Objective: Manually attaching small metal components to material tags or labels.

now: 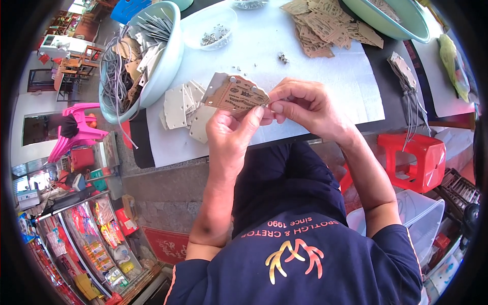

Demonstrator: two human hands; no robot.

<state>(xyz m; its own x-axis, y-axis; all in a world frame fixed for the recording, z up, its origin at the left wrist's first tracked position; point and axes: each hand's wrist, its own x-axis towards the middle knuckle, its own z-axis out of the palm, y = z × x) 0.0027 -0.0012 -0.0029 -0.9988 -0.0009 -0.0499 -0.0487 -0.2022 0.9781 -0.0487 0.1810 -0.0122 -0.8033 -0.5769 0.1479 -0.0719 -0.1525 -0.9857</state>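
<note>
My left hand (230,134) is closed on a brown printed cardboard tag (239,94), thumb in front and fingers behind. A pale grey card shows behind the tag's left end, and small round metal studs sit near its corners. My right hand (309,108) is pinched at the tag's right corner; whatever lies between its fingertips is too small to make out. Left of my left hand lies a loose pile of pale grey cards with holes (179,105). Beyond the tag, a little cluster of metal fasteners (283,59) rests on the white sheet (351,86).
A clear bowl (223,23) holds more fasteners. Brown tags (325,25) are heaped at the back. A pale green basin (172,56) with cords and cards stands left, another basin (401,30) back right. Corded tags (401,71) hang over the right edge above a red stool (414,157).
</note>
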